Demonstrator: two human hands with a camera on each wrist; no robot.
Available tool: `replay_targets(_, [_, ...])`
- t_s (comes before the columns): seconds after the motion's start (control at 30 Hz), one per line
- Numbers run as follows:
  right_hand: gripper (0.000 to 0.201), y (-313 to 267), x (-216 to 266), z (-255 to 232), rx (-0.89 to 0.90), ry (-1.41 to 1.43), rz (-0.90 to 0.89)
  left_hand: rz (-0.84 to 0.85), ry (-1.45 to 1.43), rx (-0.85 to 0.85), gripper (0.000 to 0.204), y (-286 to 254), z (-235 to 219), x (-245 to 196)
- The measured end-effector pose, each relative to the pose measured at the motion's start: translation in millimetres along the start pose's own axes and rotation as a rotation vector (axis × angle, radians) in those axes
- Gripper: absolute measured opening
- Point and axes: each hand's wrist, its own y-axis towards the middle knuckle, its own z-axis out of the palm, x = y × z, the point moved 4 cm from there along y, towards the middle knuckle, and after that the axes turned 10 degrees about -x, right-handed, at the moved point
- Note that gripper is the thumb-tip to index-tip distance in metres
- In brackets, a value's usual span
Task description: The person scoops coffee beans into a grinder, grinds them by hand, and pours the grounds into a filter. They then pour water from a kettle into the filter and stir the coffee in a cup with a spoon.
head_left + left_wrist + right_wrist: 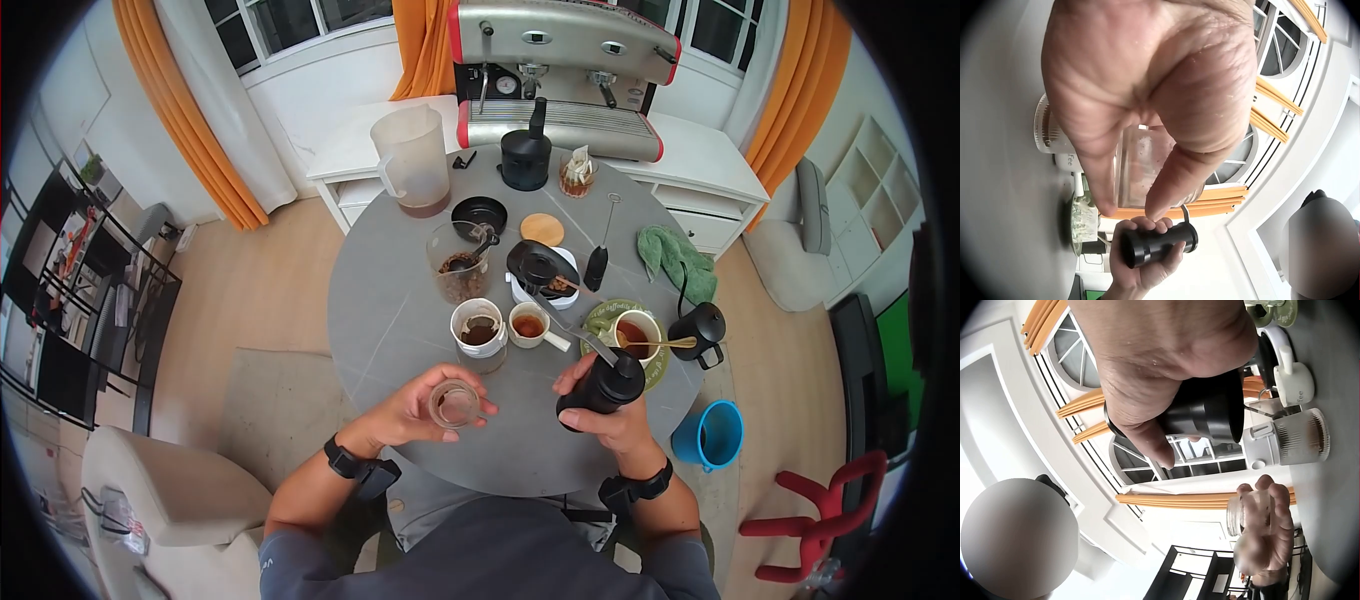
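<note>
**Technician A:** State the progress of the work.

**Technician B:** Judged from the layout, well advanced. Brown liquid stands in two cups, and the black cylindrical hand grinder with a metal crank (600,385) is apart from the small clear round jar (455,403). Those two parts are not joined. Whether the grinder still needs emptying or loading, I cannot tell.

**Technician A:** State the position of each hand.

**Technician B:** The left hand (408,410) grips the jar, fingers and thumb curled round its wall, above the near part of the round grey table (500,460). The right hand (618,427) grips the grinder, fingers wrapped about its body, to the right of the jar.

**Technician A:** List the containers and contents.

**Technician B:**
- Jar: faint residue only; amount unclear.
- White ribbed dripper (479,350): dark brown matter, probably wet grounds.
- Small white cup with a straight handle (529,342): reddish-brown liquid.
- White cup on a green patterned saucer (655,333): brown liquid, with a gold-coloured spoon (675,343) across it.
- Large clear canister (445,250): coffee beans and a black scoop (466,262).
- Tall translucent pitcher (412,160): shallow brownish layer at the base.
</note>
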Motion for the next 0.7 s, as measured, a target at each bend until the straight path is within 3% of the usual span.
replay_targets(0.33, [0.044,-3.6,2.4,0.5,-0.022,0.043,-0.064,0.046,0.060,0.002,0.067,-2.4,1.1,-17.1])
replay_targets(0.43, [0.042,-3.6,2.7,-0.5,-0.018,0.008,-0.084,0.052,0.239,-0.127,0.067,-0.7,-2.8,-44.0])
replay_targets(0.5, [0.038,-4.5,3.3,-0.5,-0.022,-0.009,-0.084,0.320,0.777,-0.377,0.067,5.8,-6.8,-76.1])
replay_targets(0.53, [0.038,-4.8,2.3,-3.0,-0.025,-0.010,-0.087,0.321,0.777,-0.374,0.067,11.5,-4.3,-86.9])
replay_targets(0.6, [0.053,-4.2,-3.7,-6.7,0.029,-0.062,-0.044,0.528,1.240,-0.408,0.067,21.5,3.9,-112.2])
replay_targets(0.7, [0.053,-4.5,-3.6,-7.3,0.032,-0.062,-0.044,0.465,1.318,-0.364,0.068,37.6,5.9,-121.5])
